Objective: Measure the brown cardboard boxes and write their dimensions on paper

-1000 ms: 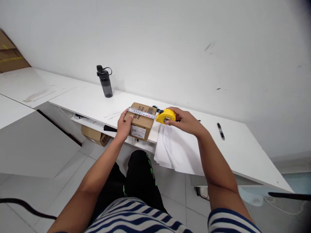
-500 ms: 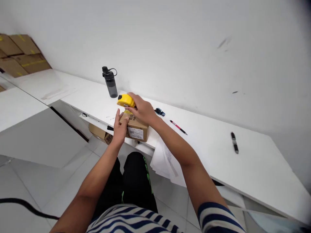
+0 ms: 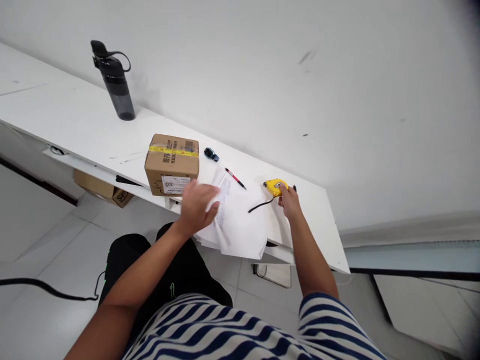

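Note:
My right hand (image 3: 290, 201) grips a yellow tape measure (image 3: 273, 187) above the right part of the white table (image 3: 315, 220); a black wrist strap hangs from it. My left hand (image 3: 198, 206), slightly blurred, is off the cardboard box and by the left edge of loose white papers (image 3: 243, 220). Its thumb and fingers are apart, and I see nothing held in it. The taped cardboard box (image 3: 174, 162) sits near the front edge, with yellow tape over its top and a white label on its front.
A dark water bottle (image 3: 119, 92) stands at the back left by the wall. Between box and papers lie a small dark-blue object (image 3: 211, 154) and a red and black pen (image 3: 236, 178). The papers overhang the front edge. Below, an open carton (image 3: 99, 189) is on the left.
My right hand has carried the tape measure away from the box to the right. My left hand has let go of the box and moved to the papers. The view has shifted right.

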Available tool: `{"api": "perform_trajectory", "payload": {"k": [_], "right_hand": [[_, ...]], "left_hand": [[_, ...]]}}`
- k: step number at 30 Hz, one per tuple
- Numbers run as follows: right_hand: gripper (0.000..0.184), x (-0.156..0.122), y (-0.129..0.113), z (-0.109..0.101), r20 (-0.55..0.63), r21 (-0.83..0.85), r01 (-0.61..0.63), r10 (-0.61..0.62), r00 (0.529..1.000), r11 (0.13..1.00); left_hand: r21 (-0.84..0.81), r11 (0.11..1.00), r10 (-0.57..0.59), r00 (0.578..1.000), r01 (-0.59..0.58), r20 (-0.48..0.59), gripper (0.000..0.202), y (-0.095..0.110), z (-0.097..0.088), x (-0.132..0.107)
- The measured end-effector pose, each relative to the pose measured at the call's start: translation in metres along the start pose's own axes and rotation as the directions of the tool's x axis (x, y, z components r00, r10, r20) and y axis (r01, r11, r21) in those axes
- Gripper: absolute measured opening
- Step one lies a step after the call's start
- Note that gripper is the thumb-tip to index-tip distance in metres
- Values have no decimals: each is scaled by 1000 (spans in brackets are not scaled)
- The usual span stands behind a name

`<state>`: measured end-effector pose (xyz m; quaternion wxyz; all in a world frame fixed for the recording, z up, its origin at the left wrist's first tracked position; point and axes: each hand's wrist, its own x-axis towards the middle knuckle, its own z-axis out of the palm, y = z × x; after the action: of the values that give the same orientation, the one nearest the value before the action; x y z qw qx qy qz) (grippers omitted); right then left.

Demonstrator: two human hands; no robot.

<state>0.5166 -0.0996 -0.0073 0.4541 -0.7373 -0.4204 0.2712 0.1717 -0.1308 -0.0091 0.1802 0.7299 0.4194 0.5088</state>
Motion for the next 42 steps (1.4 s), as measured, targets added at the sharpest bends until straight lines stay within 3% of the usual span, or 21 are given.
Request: {"api": "perform_trajectory", "payload": {"k": [1, 2, 3, 5, 8, 10, 12, 13, 15, 17, 20, 22, 25, 27, 28, 32, 37, 42], "right_hand": [[65, 5, 11, -3, -31, -25, -17, 16, 999, 1000], [64, 7, 19, -4, -64, -46, -25, 22, 998, 999], [62, 8, 26, -5, -96, -73, -31, 23, 995, 997], [56, 8, 33, -7, -151, -147, -38, 16, 988, 988], [46, 7, 28, -7, -204, -275, -48, -9, 979, 960], [47, 8, 15, 1, -212, -385, -6, -82, 974, 923], [51, 10, -4, 19, -134, -539, 117, -221, 966, 834], [50, 11, -14, 31, -41, -611, 189, -269, 962, 768], [46, 14, -32, 58, 195, -673, 306, -237, 952, 673], [39, 17, -44, 81, 369, -654, 358, -132, 920, 666], [23, 19, -50, 97, 471, -585, 417, -127, 873, 696], [20, 13, -47, 98, 477, -478, 427, -182, 860, 768], [24, -8, -33, 97, 403, -54, 321, -273, 873, 946], [32, -24, -20, 101, 359, 206, 245, -306, 882, 948], [35, -31, -14, 105, 356, 244, 243, -320, 878, 939], [43, -39, -3, 116, 392, 179, 275, -325, 861, 945], [39, -32, -11, 123, 305, 89, 227, -244, 921, 970], [32, -36, -10, 125, 288, 94, 232, -249, 925, 968]], "left_hand": [[-3, 997, 76, 961, -78, 265, 39, 0, 14, 1], [1, 991, 116, 886, -131, 450, 39, -2, 27, 3], [29, 988, 112, 825, -153, 553, 41, -6, 38, 8], [169, 975, 1, 760, -146, 650, 49, -18, 54, 19], [364, 926, -181, 723, -104, 667, 73, -38, 62, 33], [399, 911, -212, 708, -107, 673, 85, -45, 61, 36], [398, 911, -212, 703, -110, 679, 92, -49, 59, 34], [391, 914, -209, 701, -107, 681, 94, -49, 59, 32], [377, 921, -205, 705, -96, 679, 95, -50, 59, 30], [362, 929, -196, 718, -83, 668, 94, -51, 61, 29], [338, 940, -193, 739, -50, 646, 92, -54, 64, 28], [319, 947, -192, 750, -27, 634, 92, -56, 65, 28], [304, 953, -190, 759, -10, 623, 90, -57, 66, 27], [303, 953, -193, 757, -7, 624, 90, -57, 66, 27], [301, 954, -193, 754, -6, 628, 91, -57, 67, 27], [278, 960, -185, 755, 3, 629, 91, -58, 70, 28], [258, 966, -190, 766, 33, 614, 91, -59, 73, 29], [328, 945, -209, 743, -16, 636, 91, -53, 70, 29]]}}
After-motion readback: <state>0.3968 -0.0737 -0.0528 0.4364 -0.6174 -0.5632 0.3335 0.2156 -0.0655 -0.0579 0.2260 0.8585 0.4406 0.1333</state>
